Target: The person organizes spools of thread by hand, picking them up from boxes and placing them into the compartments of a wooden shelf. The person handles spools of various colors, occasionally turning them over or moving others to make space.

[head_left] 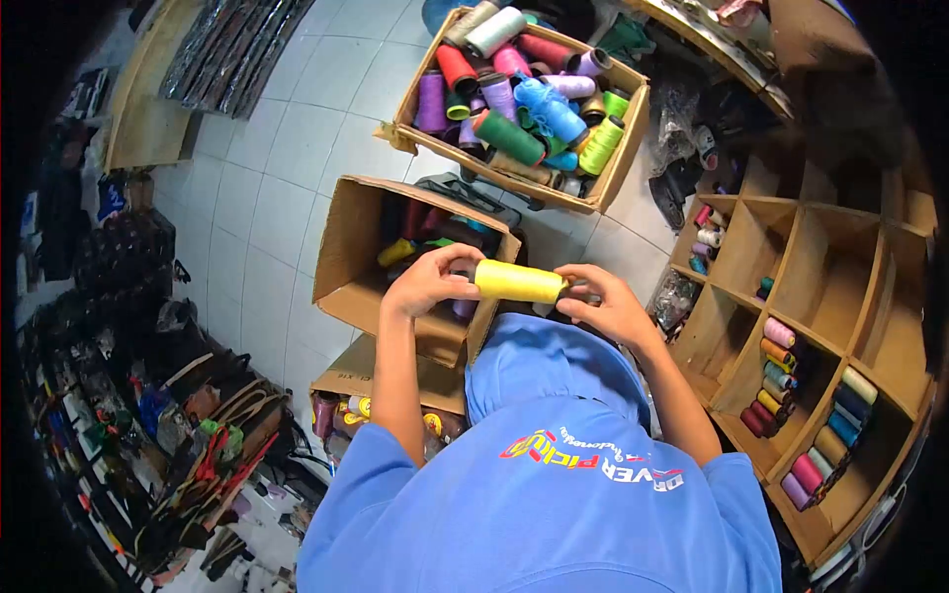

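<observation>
A yellow spool of sewing thread (521, 282) is held sideways between my two hands. The fingers of my left hand (430, 285) close on its left end, where a dark core shows. My right hand (610, 304) grips the opposite end between thumb and fingers. Just behind my left hand, an open cardboard box (346, 242) lies with several spools in its shaded inside. Farther off, another cardboard box (633, 138) is heaped with spools, among them a dark green spool (508, 136) and a blue spool (550, 111).
On the right stands a wooden compartment shelf (830, 331), with spools lined up in some compartments. A cluttered heap of goods (188, 425) fills the left side. Below the hands are a blue cap (554, 361) and a blue shirt (554, 494). White tiles (257, 198) cover the floor.
</observation>
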Tool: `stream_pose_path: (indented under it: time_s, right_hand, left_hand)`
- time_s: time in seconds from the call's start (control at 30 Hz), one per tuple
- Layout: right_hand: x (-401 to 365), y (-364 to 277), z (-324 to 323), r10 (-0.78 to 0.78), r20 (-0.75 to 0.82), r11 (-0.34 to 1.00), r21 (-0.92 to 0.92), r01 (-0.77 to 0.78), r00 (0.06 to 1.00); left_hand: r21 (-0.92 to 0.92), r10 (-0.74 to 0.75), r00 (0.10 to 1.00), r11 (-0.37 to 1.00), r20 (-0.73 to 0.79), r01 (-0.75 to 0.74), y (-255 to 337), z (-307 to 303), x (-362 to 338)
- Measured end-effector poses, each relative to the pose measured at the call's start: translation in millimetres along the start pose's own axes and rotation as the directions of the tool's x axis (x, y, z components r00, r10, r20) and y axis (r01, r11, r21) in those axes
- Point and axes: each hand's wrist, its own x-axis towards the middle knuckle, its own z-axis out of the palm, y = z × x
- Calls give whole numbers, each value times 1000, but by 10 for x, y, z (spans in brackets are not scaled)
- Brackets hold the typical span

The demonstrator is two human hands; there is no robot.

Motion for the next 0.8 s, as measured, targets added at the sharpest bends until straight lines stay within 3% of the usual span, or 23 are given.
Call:
stream_pose_path:
  time_s: [0.07, 0.13, 0.2, 0.27, 0.3, 0.33, 0.4, 0.47, 0.5, 0.6, 0.67, 0.73, 0.8]
  right_hand:
    - [-39, 19, -41, 119, 24, 982, 146, -122, 993]
    - [-105, 59, -97, 128, 3, 975, 183, -126, 992]
    - [-189, 139, -120, 150, -37, 968, 207, -139, 988]
    - [-268, 171, -202, 177, -93, 950, 277, -145, 980]
    - [-321, 250, -259, 173, -126, 943, 308, -128, 977]
    - [-373, 305, -312, 170, -158, 935, 337, -109, 973]
    - [-486, 379, -445, 213, -242, 924, 364, -115, 947]
    - [-602, 404, -585, 213, -299, 930, 355, -99, 930]
    - [-660, 386, -649, 193, -326, 943, 323, -82, 925]
    - [-867, 204, -821, 222, -406, 955, 272, -115, 886]
    - [-975, 247, -894, 159, -434, 948, 318, -14, 887]
    - [-1087, 242, -950, 120, -473, 946, 320, 44, 873]
    - [-1231, 264, -1034, 47, -528, 939, 313, 143, 848]
  left_hand:
    - [75, -57, 996, 996, 75, 51, 8, 37, 99]
    - [112, -121, 987, 988, 108, 109, 38, 58, 168]
    - [-86, -140, 980, 984, 144, 154, 79, -110, 163]
    - [195, -154, 961, 960, -229, 200, -25, -493, 343]
    - [583, 54, 949, 800, -310, 145, -202, -660, 491]
    - [865, 277, 916, 485, -289, 127, -351, -782, 634]
    - [983, 211, 960, 25, -185, 184, -686, -851, 930]
    - [928, 107, 990, -353, -91, 124, -687, -513, 985]
    - [925, 63, 996, -372, -62, 81, -893, -639, 1142]
    - [841, 187, 963, -538, 192, -63, -1098, -682, 1240]
    - [845, 174, 964, -528, 202, -81, -1167, -730, 1283]
    - [933, 58, 990, -331, -127, 139, -1058, -684, 1223]
    - [967, 61, 980, -158, -191, 198, -522, -292, 888]
